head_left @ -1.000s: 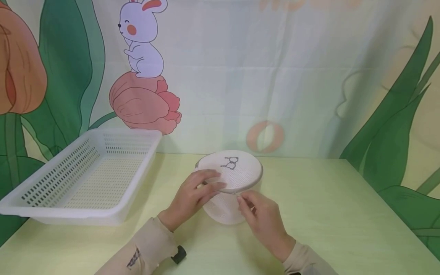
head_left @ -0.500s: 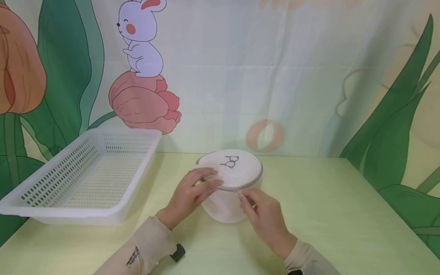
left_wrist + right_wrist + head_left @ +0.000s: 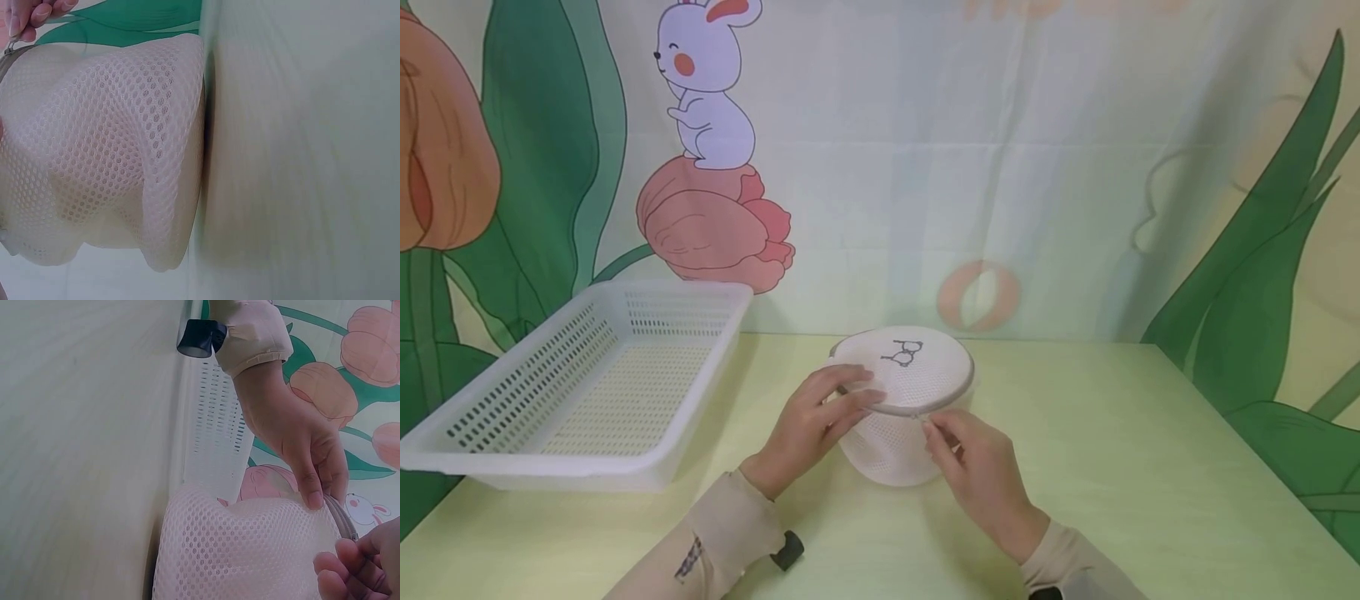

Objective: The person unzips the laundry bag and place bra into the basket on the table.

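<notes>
A round white mesh laundry bag stands on the table in the head view. Its flat top carries a small dark line drawing, and a grey zipper runs round the rim. My left hand grips the bag's near-left rim, thumb on the side and fingers over the top. At the front of the rim, my right hand pinches the zipper pull, which shows in the left wrist view. The mesh wall sags and creases in that view. Whatever may be inside cannot be made out.
A white plastic basket with slotted walls stands left of the bag. Behind the pale green table hangs a printed backdrop with tulips and a rabbit. A black wrist strap sticks out from the left sleeve.
Very little differs. My right hand has shifted slightly right along the rim with the zipper pull, and my left fingers have drawn back slightly to the left. Both holds stay the same.
</notes>
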`<state>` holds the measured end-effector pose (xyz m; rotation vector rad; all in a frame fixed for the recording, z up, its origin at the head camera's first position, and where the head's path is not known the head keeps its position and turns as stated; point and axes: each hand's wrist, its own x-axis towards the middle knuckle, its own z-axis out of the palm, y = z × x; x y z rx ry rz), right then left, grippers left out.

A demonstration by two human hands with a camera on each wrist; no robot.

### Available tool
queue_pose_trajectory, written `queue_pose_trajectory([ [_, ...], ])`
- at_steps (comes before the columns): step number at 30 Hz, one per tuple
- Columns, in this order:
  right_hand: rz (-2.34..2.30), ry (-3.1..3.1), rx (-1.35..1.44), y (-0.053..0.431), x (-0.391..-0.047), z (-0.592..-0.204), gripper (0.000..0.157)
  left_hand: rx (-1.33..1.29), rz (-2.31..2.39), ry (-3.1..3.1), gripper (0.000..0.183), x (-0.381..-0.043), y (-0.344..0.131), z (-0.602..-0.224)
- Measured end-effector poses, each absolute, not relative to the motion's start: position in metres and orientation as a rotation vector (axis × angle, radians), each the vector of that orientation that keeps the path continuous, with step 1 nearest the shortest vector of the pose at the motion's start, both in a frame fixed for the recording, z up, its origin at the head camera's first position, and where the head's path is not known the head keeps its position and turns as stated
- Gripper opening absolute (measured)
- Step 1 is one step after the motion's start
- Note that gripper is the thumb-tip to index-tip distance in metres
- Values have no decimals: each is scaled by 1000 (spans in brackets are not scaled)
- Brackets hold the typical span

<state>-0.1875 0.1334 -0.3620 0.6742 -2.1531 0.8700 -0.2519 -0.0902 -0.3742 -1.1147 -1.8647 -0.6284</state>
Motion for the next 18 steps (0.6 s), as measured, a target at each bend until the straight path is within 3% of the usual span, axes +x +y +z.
queue_pose_trajectory([
  [6, 882, -2158, 659, 134, -188, -362, 7, -1102, -644, -1878, 33, -254, -94, -374],
  [18, 870, -2148, 659, 134, -188, -360, 7, -1092, -650, -1884, 36, -256, -98, -375],
])
